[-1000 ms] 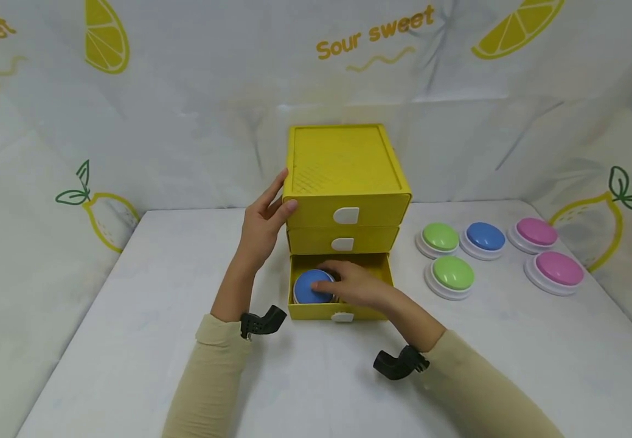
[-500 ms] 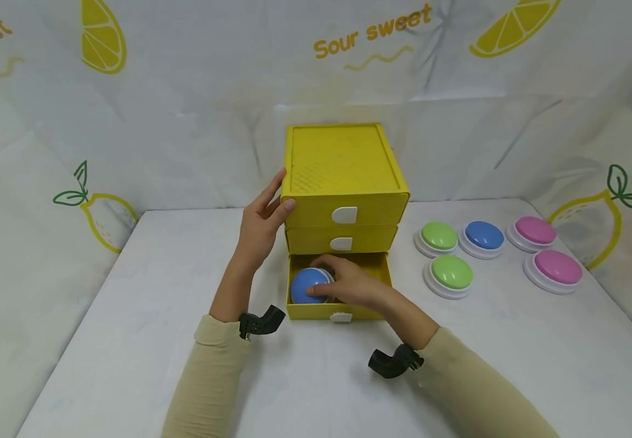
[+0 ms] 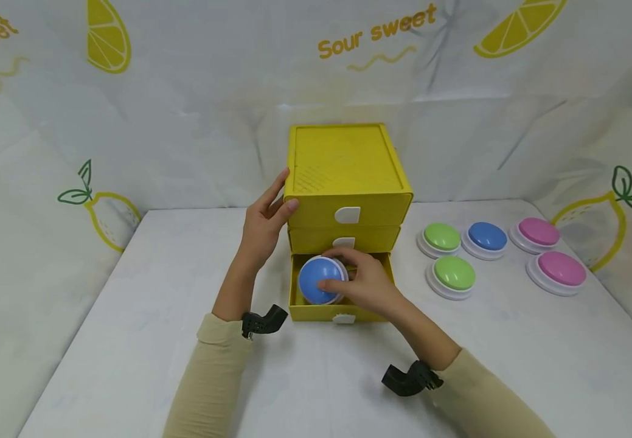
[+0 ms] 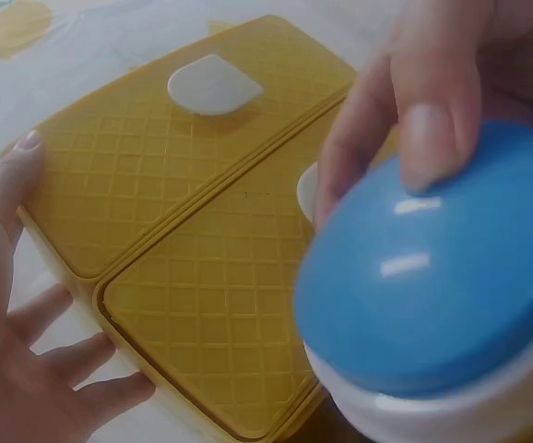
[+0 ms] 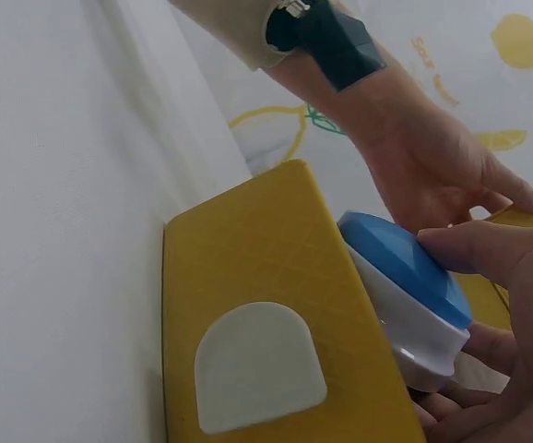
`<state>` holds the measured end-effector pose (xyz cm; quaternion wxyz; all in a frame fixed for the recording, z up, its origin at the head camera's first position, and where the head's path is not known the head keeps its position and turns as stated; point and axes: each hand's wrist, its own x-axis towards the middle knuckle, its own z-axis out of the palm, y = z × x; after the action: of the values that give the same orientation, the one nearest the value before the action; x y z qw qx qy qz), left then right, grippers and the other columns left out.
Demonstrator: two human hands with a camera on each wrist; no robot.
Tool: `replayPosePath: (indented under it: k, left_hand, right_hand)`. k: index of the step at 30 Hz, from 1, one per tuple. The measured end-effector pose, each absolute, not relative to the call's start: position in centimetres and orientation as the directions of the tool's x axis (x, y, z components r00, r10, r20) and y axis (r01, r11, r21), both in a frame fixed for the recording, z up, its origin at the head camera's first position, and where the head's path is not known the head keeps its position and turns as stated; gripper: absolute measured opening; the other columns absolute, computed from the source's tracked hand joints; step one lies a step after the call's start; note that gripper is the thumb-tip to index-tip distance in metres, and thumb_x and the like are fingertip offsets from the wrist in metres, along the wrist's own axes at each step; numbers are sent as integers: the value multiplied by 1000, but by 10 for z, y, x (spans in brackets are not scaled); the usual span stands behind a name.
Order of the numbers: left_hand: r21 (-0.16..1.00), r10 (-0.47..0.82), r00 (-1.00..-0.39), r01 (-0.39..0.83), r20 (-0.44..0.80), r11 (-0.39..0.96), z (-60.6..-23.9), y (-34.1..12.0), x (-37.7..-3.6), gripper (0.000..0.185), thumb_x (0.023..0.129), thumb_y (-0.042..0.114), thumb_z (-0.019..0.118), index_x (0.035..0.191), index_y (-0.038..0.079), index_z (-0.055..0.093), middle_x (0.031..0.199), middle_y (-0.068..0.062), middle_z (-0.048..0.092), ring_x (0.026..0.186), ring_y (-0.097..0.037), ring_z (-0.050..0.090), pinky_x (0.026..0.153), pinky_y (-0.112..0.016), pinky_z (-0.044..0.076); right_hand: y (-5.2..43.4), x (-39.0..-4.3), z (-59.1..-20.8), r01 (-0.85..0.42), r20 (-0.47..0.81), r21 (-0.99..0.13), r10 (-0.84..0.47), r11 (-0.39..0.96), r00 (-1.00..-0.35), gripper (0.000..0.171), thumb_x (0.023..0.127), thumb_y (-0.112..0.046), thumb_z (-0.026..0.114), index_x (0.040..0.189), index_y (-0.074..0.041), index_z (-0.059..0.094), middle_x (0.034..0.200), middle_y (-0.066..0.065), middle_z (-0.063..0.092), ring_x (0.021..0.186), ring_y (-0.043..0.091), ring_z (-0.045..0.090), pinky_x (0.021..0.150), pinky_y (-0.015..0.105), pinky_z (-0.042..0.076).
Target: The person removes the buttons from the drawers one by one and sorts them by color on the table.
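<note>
Right hand (image 3: 367, 286): grip grasping the blue button (image 3: 320, 280), thumb on its dome, fingers round the far side and under the white base.
Blue button: tilted on edge, dome facing the near left, held above the open bottom drawer (image 3: 316, 311) at its left part; the grip lies on its right.
Left hand (image 3: 263, 226): grip released, fingers straight, palm flat against the left side of the yellow cabinet (image 3: 345, 161), thumb on the front corner of the top drawer.
Cabinet: three drawers with white tabs; top and middle ones closed, bottom one pulled out toward the near side.
Counter (image 3: 129, 340): white, carrying the cabinet at the far middle.
Other buttons: two green (image 3: 441, 237) (image 3: 454, 274), one blue (image 3: 487, 236), two pink (image 3: 538, 233) (image 3: 560, 269), set in a group on the counter to the right of the cabinet, well apart from both hands.
Sleeves: beige, with a black wrist mount on each arm.
</note>
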<state>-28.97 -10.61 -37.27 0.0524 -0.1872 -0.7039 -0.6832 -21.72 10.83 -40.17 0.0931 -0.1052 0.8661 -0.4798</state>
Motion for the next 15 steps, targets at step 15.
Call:
replayPosePath:
  k: [15]
  left_hand:
    - [946, 196, -929, 324, 314, 20, -372, -107, -290, 57, 103, 30, 60, 154, 43, 38, 165, 16, 31, 147, -15, 44, 117, -39, 44]
  right_hand:
    - [160, -192, -374, -74, -23, -897, -213, 435, -977, 52, 89, -26, 77, 137, -14, 58, 139, 15, 59, 104, 29, 71, 86, 42, 63]
